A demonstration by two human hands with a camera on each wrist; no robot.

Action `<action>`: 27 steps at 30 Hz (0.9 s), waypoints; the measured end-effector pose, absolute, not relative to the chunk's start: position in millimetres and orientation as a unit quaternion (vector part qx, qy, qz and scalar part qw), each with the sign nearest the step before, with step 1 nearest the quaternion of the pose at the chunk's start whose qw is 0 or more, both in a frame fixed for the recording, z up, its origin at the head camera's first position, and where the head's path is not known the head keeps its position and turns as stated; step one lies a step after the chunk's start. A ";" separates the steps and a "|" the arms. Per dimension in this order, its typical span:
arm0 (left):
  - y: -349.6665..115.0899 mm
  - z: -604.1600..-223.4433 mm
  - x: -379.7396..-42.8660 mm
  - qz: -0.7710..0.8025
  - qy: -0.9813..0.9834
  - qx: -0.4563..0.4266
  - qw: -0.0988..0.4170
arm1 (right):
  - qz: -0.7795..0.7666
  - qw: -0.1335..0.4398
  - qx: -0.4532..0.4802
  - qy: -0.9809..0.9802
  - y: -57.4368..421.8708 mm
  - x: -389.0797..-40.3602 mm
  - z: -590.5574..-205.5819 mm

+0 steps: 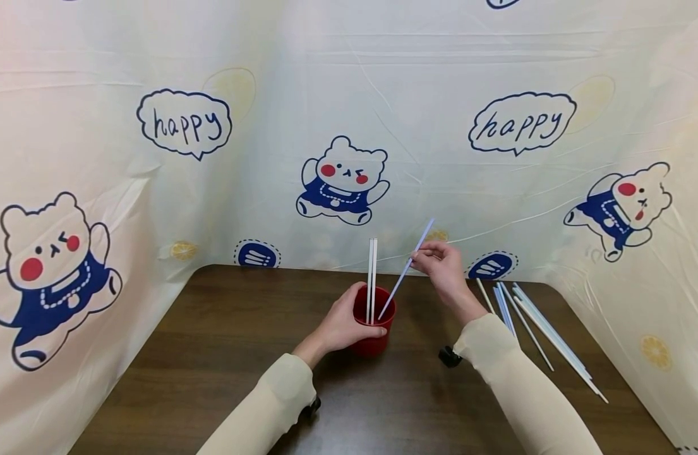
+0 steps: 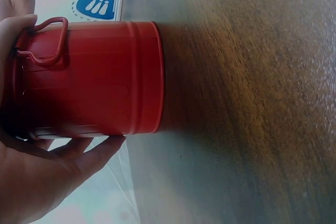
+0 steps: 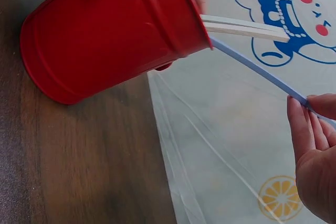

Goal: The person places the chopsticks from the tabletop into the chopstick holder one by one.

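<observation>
My left hand (image 1: 343, 322) grips a small red metal bucket (image 1: 371, 346) by its side, thumb across the front near the rim. A wire handle (image 2: 63, 40) shows on the bucket's wall in the left wrist view. Two white sticks (image 1: 372, 272) stand almost upright inside the bucket. Between thumb and fingertips, my right hand (image 1: 442, 268) pinches a thin light-blue stick (image 1: 407, 266) near its upper end. That stick slants down to the left, its lower end inside the bucket's mouth. In the right wrist view the bucket's rim hides the ends of all three sticks.
Several loose white and blue sticks (image 1: 553, 335) lie at the right side of the brown wooden table (image 1: 212, 354). A printed cloth (image 1: 428, 95) hangs behind the table and along both sides. The right forearm lies between the bucket and the loose sticks.
</observation>
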State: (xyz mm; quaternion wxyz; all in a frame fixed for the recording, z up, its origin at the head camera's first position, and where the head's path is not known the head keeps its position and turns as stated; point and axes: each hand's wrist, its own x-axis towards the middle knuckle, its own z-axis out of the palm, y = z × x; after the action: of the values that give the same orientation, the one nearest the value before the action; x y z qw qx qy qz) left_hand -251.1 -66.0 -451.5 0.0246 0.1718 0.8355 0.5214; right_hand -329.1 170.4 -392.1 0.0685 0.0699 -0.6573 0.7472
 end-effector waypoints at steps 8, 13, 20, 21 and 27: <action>-66.3 -451.3 -252.3 0.519 0.837 0.170 0.026 | 0.701 0.066 0.120 -0.700 158.2 -327.2 -399.7; -66.5 -452.6 -252.2 0.524 0.834 0.172 0.028 | 0.665 0.069 0.149 -0.728 152.8 -324.5 -405.2; -66.0 -452.2 -251.4 0.527 0.832 0.173 0.027 | 0.647 0.072 0.171 -0.739 147.2 -321.5 -409.4; -65.9 -451.8 -251.4 0.527 0.832 0.173 0.027 | 0.647 0.071 0.173 -0.739 146.6 -321.3 -410.4; -65.6 -451.1 -252.0 0.529 0.830 0.173 0.027 | 0.620 0.070 0.188 -0.758 139.4 -318.9 -416.4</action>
State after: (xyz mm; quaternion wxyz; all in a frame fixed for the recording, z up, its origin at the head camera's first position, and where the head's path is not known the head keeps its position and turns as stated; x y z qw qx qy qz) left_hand -252.0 -65.6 -451.1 0.0272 0.1734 0.8302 0.5291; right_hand -318.9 139.4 -416.4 0.0702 0.1877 -0.7583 0.6203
